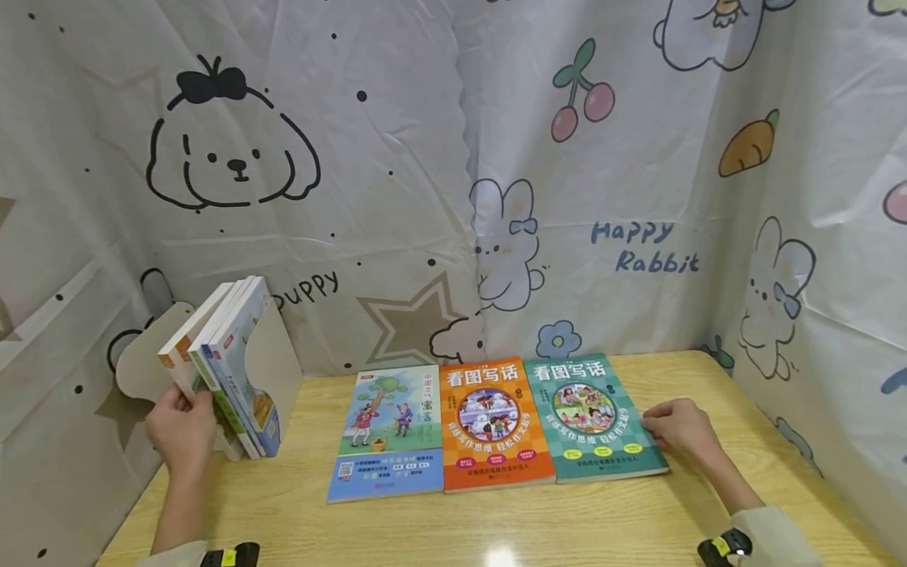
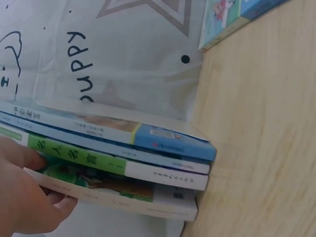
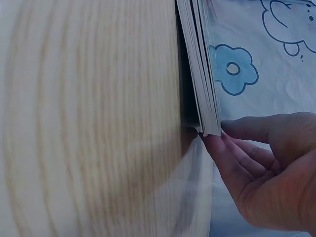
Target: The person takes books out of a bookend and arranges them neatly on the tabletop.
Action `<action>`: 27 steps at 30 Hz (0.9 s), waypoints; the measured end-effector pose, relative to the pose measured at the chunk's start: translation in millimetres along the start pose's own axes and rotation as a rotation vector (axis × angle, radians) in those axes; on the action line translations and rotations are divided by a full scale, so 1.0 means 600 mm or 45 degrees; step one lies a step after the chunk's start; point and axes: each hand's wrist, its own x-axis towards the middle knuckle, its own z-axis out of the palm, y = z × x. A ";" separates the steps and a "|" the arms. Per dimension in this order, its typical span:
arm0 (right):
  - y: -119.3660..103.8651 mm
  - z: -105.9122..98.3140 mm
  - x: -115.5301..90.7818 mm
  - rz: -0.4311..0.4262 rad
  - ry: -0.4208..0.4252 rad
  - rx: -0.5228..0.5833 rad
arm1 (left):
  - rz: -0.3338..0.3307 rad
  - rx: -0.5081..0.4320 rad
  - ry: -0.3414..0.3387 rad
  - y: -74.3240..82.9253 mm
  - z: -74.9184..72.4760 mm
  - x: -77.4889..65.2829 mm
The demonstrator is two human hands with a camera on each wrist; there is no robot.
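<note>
My left hand [image 1: 183,429] is at the upright books on the left, pinching the outermost white-spined book [image 2: 118,201]. Its thumb reaches into a gap beside the green-spined book [image 2: 79,155], and other fingers lie on the outer side. A blue book [image 1: 248,378] leans at the right end of this row, inside a cream bookend [image 1: 272,342]. On the right, my right hand [image 1: 676,429] pinches the right edge of a teal book [image 1: 591,417]. In the right wrist view, thumb and fingers hold the corner of its pages [image 3: 205,89], with a dark gap between book and table.
An orange book [image 1: 496,425] lies flat against the teal one, and a blue-and-green picture-cover book [image 1: 393,433] lies left of it. The wooden table [image 1: 397,528] is walled by a printed curtain [image 1: 397,197] at the back and sides.
</note>
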 end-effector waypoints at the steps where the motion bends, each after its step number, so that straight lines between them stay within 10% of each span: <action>1: 0.001 0.000 0.000 -0.001 0.000 0.002 | -0.008 0.010 -0.005 -0.002 0.000 0.000; 27: -0.009 -0.016 -0.020 -0.121 0.138 -0.058 | 0.191 0.048 0.257 -0.015 -0.011 -0.011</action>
